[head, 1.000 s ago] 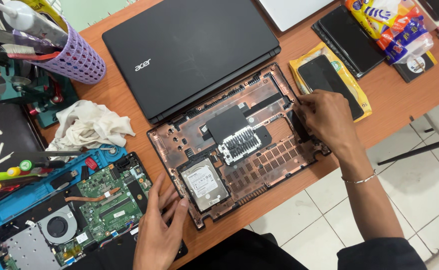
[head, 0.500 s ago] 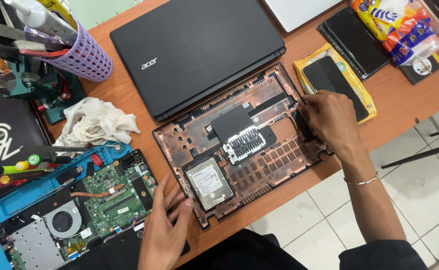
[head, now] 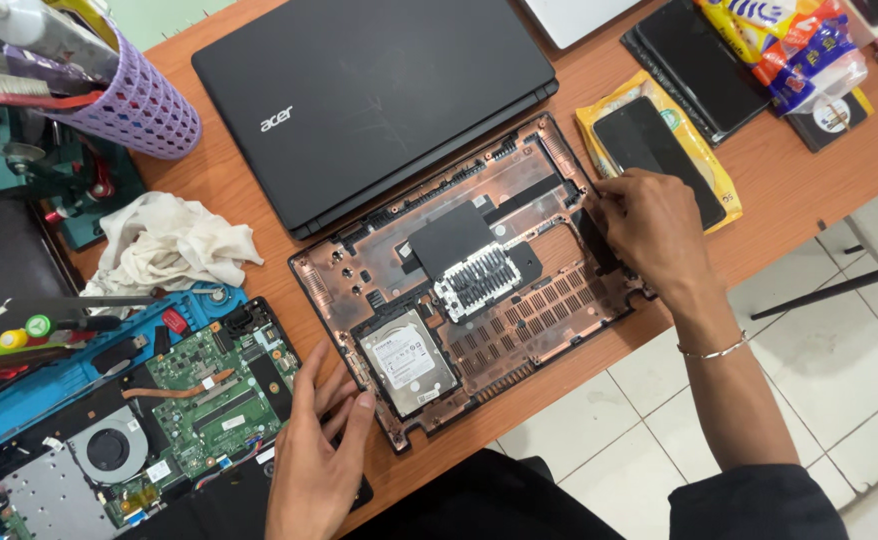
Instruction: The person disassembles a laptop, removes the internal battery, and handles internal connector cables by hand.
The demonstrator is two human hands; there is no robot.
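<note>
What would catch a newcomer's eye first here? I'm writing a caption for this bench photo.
The copper-toned laptop bottom case lies open at centre with a silver hard drive in its near-left corner, the right hand at its right edge and the left hand at its left corner. Behind it lies a closed black laptop; a green motherboard sits left.

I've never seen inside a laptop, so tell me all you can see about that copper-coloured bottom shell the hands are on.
The copper-coloured plastic laptop bottom shell lies inside-up and askew on the brown wooden desk, beside a closed black laptop. It has vent slots, screw posts and a black panel. A silver hard drive sits in its near corner. The right hand works at its far right edge; the left hand rests at its near left corner.
</note>
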